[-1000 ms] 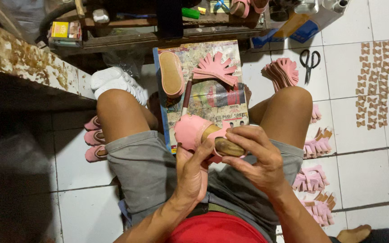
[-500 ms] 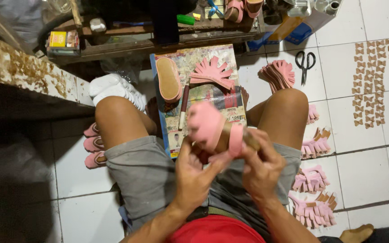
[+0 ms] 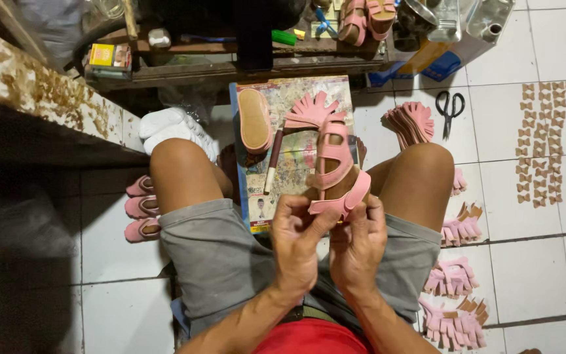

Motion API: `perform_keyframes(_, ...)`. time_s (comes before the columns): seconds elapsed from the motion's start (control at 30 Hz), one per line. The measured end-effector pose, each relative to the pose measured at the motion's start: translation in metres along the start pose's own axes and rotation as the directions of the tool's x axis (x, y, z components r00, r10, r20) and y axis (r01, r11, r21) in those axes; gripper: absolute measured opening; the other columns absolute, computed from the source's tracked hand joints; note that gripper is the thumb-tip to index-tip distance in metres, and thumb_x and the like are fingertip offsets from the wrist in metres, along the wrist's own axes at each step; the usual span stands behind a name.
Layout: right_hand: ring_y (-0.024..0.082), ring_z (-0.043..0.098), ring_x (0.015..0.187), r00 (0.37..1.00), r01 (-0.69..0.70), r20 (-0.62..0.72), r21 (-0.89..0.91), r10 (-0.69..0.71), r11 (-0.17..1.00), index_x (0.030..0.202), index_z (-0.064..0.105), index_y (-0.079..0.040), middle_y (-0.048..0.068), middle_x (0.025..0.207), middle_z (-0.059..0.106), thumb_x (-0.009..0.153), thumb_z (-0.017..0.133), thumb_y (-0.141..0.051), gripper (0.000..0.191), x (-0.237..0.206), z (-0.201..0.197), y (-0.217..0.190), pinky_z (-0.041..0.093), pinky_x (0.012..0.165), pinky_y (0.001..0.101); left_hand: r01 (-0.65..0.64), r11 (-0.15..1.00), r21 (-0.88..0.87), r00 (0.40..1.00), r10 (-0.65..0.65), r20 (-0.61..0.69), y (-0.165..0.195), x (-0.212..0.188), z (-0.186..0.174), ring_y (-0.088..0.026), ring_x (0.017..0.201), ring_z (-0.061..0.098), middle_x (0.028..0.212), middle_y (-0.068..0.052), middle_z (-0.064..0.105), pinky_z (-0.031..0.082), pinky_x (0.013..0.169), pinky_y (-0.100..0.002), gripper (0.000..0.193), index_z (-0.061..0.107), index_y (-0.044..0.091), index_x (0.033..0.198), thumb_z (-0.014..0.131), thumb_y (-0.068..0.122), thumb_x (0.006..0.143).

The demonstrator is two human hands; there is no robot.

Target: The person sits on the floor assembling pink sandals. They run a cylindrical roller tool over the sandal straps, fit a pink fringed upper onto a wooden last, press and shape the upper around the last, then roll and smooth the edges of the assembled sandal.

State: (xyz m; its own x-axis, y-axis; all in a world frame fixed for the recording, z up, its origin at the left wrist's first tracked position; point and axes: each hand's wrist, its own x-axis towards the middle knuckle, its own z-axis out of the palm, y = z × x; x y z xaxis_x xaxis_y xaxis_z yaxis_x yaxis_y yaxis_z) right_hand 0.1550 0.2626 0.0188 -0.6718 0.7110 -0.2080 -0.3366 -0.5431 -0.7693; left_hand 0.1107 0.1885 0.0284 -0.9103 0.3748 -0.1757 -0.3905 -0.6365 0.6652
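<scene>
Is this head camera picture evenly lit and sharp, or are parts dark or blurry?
Head view: light is uneven, bright on the white floor tiles at right, deep shadow under the ledge at left. The left hand, right hand and pink sandal look fairly sharp; straight edges bend slightly toward the corners.

floor: white tiles [image 3: 538, 262] | left: stained ledge [image 3: 40, 98] | top: cluttered wooden shelf [image 3: 230, 56]

far: cluttered dark wooden shelf [image 3: 230, 62] blocks reach
between knees: printed board [image 3: 296, 157] carries tan shoe sole [image 3: 255, 120], pink fringed cutout [image 3: 310, 110]
right: black scissors [image 3: 451, 108], stacked pink strap pieces [image 3: 453, 278]; bare white tiles [image 3: 512, 196] between
left: rusty ledge [image 3: 40, 92]
</scene>
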Motion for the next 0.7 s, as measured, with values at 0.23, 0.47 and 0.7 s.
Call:
perform_keyframes(0.23, 0.021, 0.060, 0.114, 0.879, 0.478, 0.407, -0.752, -0.250, 0.455, 0.124, 0.062, -0.001, 0.012, 0.121, 0.060, 0.092, 0.076, -0.011, 0.037, 0.009, 0.009, -0.016, 0.049, 0.102, 0.0367, -0.099, 0.937, 0.335, 0.980, 0.032, 0.198, 0.076, 0.035, -0.041, -0.017, 0.106, 0.068, 0.115, -0.012, 0.066, 0.060, 0.094, -0.032, 0.030, 0.063, -0.001, 0.107, 0.082, -0.006, 0.084)
perform_keyframes(0.47, 0.037, 0.047, 0.132, 0.590, 0.797, 0.797, -0.548, -0.131, 0.256, 0.135, 0.058, -0.001, 0.022, 0.143, 0.045, 0.080, 0.082, -0.011, 0.061, 0.030, 0.074, -0.021, 0.041, 0.110, 0.0433, -0.477, 0.165, 0.863, 0.878, 0.113, 0.464, 0.171, 0.029, -0.077, -0.029, 0.122, 0.071, 0.125, -0.021, 0.072, 0.056, 0.099, -0.035, 0.032, 0.068, -0.001, 0.104, 0.083, 0.008, 0.077)
perform_keyframes(0.7, 0.027, 0.056, 0.109, 0.704, 0.473, 0.652, -0.726, 0.282, 0.499, 0.138, 0.057, -0.009, 0.012, 0.138, 0.054, 0.081, 0.083, -0.020, 0.064, 0.049, 0.096, 0.017, 0.049, 0.091, 0.0369, -0.461, 0.082, 0.884, 0.887, 0.067, 0.457, 0.184, 0.023, -0.086, -0.029, 0.100, 0.073, 0.125, -0.021, 0.070, 0.059, 0.082, -0.034, 0.032, 0.068, 0.000, 0.102, 0.083, 0.011, 0.076)
